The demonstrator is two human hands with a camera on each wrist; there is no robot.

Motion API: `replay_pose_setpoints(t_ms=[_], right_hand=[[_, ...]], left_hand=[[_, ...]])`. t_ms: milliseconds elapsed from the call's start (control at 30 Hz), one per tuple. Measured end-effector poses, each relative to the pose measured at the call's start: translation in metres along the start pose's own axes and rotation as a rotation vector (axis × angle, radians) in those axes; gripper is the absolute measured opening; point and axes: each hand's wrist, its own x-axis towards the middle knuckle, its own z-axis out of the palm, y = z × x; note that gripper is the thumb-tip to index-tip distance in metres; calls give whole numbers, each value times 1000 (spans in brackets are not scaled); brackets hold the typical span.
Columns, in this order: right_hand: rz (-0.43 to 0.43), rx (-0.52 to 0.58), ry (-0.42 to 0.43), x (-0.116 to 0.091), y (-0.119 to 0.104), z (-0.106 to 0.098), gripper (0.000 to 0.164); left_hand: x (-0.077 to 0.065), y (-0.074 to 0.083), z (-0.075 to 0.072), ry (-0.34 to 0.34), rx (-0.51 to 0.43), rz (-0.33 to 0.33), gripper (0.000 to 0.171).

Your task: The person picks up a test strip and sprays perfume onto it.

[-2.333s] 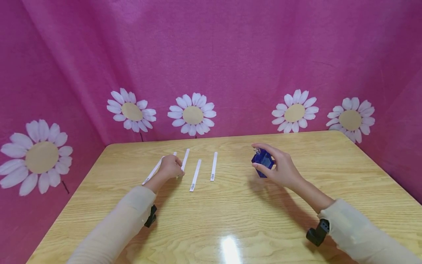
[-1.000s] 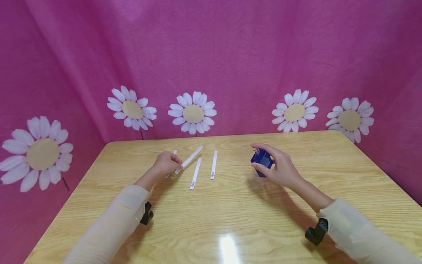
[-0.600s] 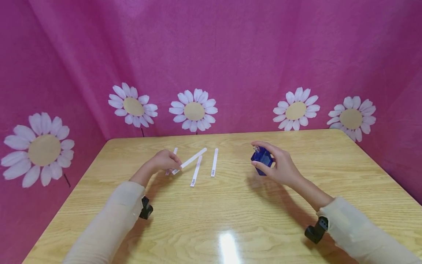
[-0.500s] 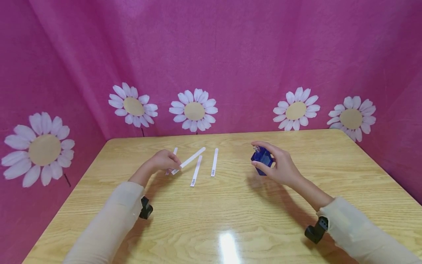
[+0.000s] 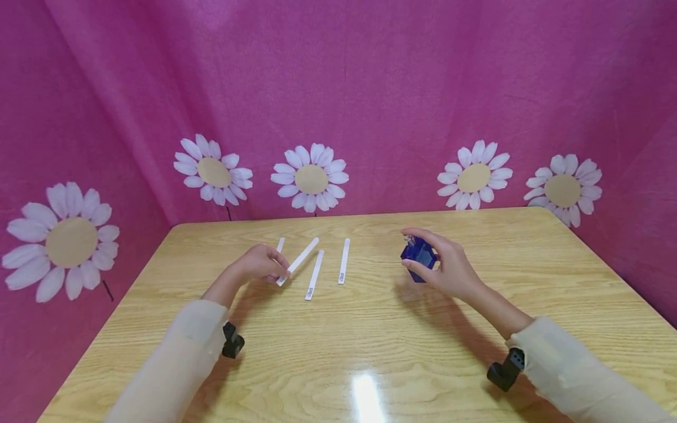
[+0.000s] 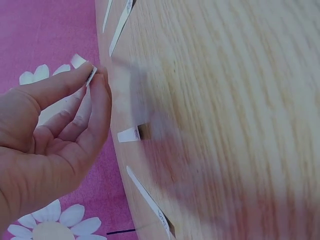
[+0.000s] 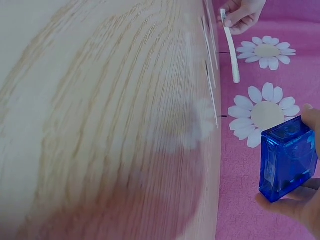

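Note:
My left hand (image 5: 259, 262) pinches one white paper strip (image 5: 301, 258) near its printed end, between thumb and fingers. In the right wrist view that held strip (image 7: 234, 55) is lifted off the table and bends slightly. Close by on the table lie more strips: a middle one (image 5: 315, 274), one further right (image 5: 344, 261), and one partly behind the left hand (image 5: 281, 244). My right hand (image 5: 449, 264) holds a blue glass perfume bottle (image 7: 287, 162) between thumb and fingers, raised above the table. The index fingertip is right at its silver spray nozzle (image 5: 409, 240).
The wooden table (image 5: 370, 329) runs back to a pink curtain (image 5: 370, 106) printed with white daisies. Black wrist cameras sit on the left sleeve (image 5: 174, 358) and the right sleeve (image 5: 576, 364). Bright light reflects near the table's front.
My left hand has picked the strip up off the table and tilted it to the right. Lately its far end has swung back a little to the left. The right hand stays nearly still.

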Motion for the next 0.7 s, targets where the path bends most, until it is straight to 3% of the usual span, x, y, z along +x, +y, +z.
replay_pose_setpoints(t_ms=[267, 700], right_hand=[[-3, 8, 3, 1, -1, 3, 55], [-9, 16, -11, 4, -2, 10, 54]], left_hand=[[-2, -2, 7, -14, -51, 14, 26], [-5, 5, 17, -20, -44, 17, 25]])
